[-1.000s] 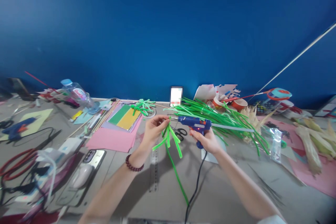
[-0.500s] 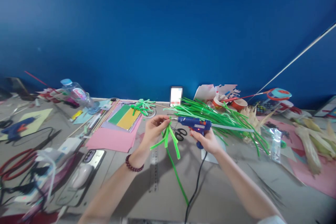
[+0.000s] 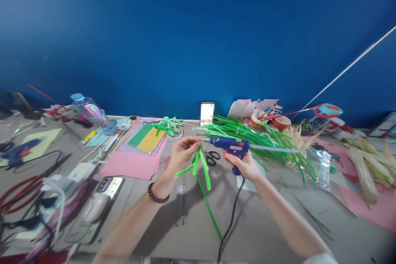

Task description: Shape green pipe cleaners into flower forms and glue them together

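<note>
My left hand (image 3: 185,151) pinches the top of a bunch of light green pipe cleaners (image 3: 198,162), whose several ends hang down and spread. In my right hand (image 3: 246,166) is a blue hot glue gun (image 3: 230,145), wrapped round its grip. The gun points left, with its metal nozzle at the pinched end of the bunch; whether it touches cannot be made out. A white glue stick (image 3: 274,148) sticks out of its back, and a black cord drops from the handle. One dark green pipe cleaner (image 3: 208,208) lies on the table below the bunch.
Black-handled scissors (image 3: 212,158) and a clear ruler (image 3: 182,200) lie below my hands. Green pipe cleaners (image 3: 262,136) are piled at right. Pink paper (image 3: 133,165), a phone (image 3: 107,187) and a bottle (image 3: 93,111) are on the left. A second glue gun (image 3: 18,152) lies far left.
The light green bunch has tilted very slightly, its hanging ends shifting a little left and down. Both hands keep their holds and have hardly moved.
</note>
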`<state>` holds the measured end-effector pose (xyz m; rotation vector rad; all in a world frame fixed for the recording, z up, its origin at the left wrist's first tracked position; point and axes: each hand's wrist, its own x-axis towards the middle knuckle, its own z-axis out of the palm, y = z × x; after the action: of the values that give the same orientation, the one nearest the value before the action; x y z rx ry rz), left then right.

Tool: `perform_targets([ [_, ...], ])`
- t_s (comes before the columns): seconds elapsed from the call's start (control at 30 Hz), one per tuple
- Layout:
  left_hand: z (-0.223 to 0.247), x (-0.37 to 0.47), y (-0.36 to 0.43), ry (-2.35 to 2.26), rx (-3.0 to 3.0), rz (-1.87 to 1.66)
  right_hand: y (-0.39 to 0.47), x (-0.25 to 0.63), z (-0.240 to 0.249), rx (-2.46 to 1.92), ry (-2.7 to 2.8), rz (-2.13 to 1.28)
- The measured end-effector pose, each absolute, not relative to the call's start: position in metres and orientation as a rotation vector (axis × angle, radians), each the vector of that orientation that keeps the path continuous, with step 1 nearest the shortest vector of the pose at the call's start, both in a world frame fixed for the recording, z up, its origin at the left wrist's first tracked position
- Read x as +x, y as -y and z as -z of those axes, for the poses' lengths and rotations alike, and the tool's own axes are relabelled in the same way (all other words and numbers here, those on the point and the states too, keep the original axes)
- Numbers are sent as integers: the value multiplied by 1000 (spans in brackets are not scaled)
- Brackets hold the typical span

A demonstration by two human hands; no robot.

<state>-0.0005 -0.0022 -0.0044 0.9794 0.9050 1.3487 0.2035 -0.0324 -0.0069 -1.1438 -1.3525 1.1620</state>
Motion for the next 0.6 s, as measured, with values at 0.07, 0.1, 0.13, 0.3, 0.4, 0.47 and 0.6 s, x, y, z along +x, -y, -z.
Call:
perform_targets([
  [0.07, 5, -1, 2, -900, 976, -1352, 32, 203, 8, -1151, 1346, -1162],
  [0.1, 4, -1, 2, -899, 975, -1355, 32, 203, 9, -1154, 1345, -1162],
  [0.13, 4, -1, 2, -897, 974, -1356, 32, 203, 9, -1157, 1344, -1162],
  [0.3, 3, 0, 2, -885, 965, -1353, 32, 204, 9, -1170, 1358, -1143],
  [0.4, 4, 0, 2, -888, 970, -1356, 33, 204, 7, -1174, 1388, -1134],
  [0.47, 5, -1, 2, -891, 977, -1355, 33, 204, 7, -1178, 1389, -1131],
  [0.6, 5, -1, 2, -893, 977, -1353, 33, 204, 7, -1202, 1366, -1136],
])
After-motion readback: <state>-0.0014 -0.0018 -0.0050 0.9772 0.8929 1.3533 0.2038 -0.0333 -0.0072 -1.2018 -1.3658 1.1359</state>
